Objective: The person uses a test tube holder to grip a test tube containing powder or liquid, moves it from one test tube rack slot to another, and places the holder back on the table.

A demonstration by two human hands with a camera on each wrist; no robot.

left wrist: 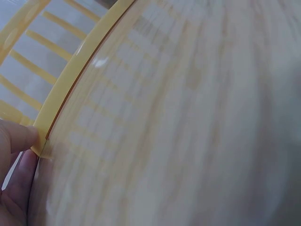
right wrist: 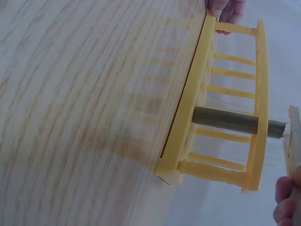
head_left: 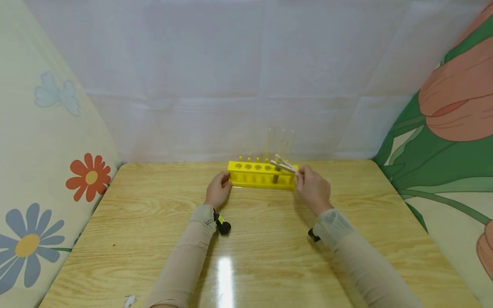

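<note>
At the back of the table stands a yellow test tube rack (head_left: pixel 250 185) with a row of round holes. My left hand (head_left: pixel 218 189) pinches the lower left end of its base, thumb and fingers seen at the corner in the left wrist view. In my right hand (head_left: pixel 315 190) is a wooden test tube clamp (head_left: pixel 283 165), held over the rack's right end. A test tube with dark grey-brown contents (right wrist: pixel 225 118) sits upright in a hole near that end. In the right wrist view the clamp's wooden arms (right wrist: pixel 294 136) are right at the tube's mouth.
Clear glass tubes (head_left: pixel 283 147) stand up behind the rack's right half, by its row of yellow pegs (head_left: pixel 248 159). A white curtain (head_left: pixel 200 77) hangs behind the table. Flower-printed cloths flank both sides. A small white patch (head_left: pixel 130 300) shows near the front edge.
</note>
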